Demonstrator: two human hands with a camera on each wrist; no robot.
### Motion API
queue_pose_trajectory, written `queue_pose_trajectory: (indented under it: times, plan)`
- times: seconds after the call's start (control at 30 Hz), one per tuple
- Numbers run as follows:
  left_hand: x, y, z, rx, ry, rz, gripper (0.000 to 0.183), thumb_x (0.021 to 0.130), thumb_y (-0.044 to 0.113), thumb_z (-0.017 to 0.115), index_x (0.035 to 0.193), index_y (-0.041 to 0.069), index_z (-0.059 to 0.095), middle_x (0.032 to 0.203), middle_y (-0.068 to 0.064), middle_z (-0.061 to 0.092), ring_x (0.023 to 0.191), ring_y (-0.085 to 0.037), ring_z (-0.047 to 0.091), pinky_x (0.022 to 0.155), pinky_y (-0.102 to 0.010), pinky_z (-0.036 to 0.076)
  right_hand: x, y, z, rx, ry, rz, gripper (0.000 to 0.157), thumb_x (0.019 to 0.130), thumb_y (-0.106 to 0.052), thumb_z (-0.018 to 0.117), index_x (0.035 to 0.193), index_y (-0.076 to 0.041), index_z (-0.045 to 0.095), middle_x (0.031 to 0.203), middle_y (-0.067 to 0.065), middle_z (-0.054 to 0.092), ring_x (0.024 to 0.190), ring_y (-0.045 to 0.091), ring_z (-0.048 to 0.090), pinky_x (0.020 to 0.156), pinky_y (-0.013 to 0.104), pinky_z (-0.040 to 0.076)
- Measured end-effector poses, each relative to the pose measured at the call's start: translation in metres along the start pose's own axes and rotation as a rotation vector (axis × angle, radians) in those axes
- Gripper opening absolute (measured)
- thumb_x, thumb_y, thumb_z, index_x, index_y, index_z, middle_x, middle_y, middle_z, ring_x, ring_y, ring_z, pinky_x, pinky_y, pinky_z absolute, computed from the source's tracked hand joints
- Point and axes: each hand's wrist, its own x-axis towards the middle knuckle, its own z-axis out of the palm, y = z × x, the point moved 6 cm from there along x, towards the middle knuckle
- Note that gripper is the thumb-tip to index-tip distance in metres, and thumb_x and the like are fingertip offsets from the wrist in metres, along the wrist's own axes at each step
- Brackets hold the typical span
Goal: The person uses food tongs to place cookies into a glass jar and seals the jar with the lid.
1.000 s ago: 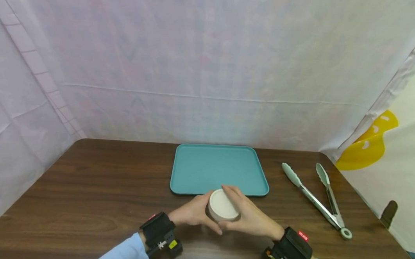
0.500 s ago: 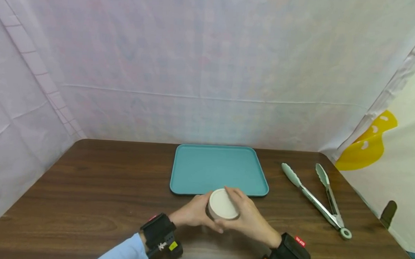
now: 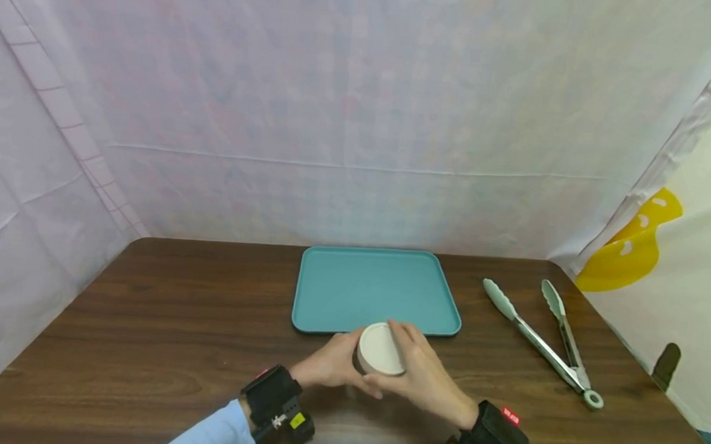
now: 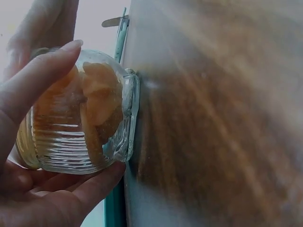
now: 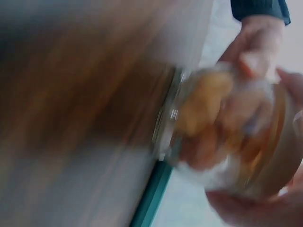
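Note:
A glass jar with a round white lid (image 3: 379, 348) stands upright on the table just in front of the tray. Through the ribbed glass of the jar (image 4: 66, 137), orange-brown pieces show; their kind is unclear. My left hand (image 3: 337, 364) grips the jar's body from the left, its thumb across the near side. From the right, my right hand (image 3: 421, 376) holds the lid end, fingers along the far side of the rim and thumb on the near side. The right wrist view shows the jar (image 5: 222, 127) blurred, with its base at the tabletop.
A teal rectangular tray (image 3: 376, 290) lies behind the jar, near the far table edge. Metal tongs (image 3: 544, 349) with pale green tips rest spread apart on the right. White cloth (image 3: 349, 114) hangs behind the brown wooden table (image 3: 144, 345).
My right hand has turned slightly about the lid, its wrist shifting a little left and nearer. The left hand and jar have stayed in place.

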Motion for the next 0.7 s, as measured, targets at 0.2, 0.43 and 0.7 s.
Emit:
queue_pose_trajectory:
  times: [0.2, 0.43, 0.7]
  plan:
    - [0.000, -0.001, -0.001, -0.011, -0.012, -0.017, 0.093, 0.060, 0.024, 0.083, 0.136, 0.007, 0.032, 0.127, -0.008, 0.048, 0.113, -0.023, 0.047, 0.095, -0.035, 0.040, 0.003, 0.012, -0.001, 0.192, -0.176, -0.035, 0.087, 0.073, -0.038, 0.071, 0.139, -0.006, 0.027, 0.130, 0.013, 0.039, 0.107, 0.025, 0.048, 0.077, 0.034, 0.050]
    - [0.000, 0.001, -0.001, -0.007, 0.003, 0.000, 0.093, 0.060, 0.024, 0.083, 0.135, 0.006, 0.032, 0.126, -0.009, 0.049, 0.113, -0.022, 0.048, 0.094, -0.033, 0.041, 0.004, 0.013, -0.003, 0.186, -0.148, -0.052, 0.081, 0.073, -0.037, 0.071, 0.136, -0.005, 0.032, 0.129, 0.016, 0.043, 0.104, 0.028, 0.050, 0.075, 0.033, 0.050]
    - [0.000, 0.001, 0.000, -0.005, 0.010, -0.003, 0.092, 0.059, 0.025, 0.083, 0.134, 0.005, 0.034, 0.126, -0.009, 0.049, 0.113, -0.023, 0.048, 0.095, -0.034, 0.040, 0.003, 0.009, -0.004, 0.123, -0.063, -0.038, 0.080, 0.070, -0.036, 0.074, 0.132, 0.000, 0.038, 0.123, 0.016, 0.049, 0.102, 0.030, 0.053, 0.072, 0.031, 0.050]
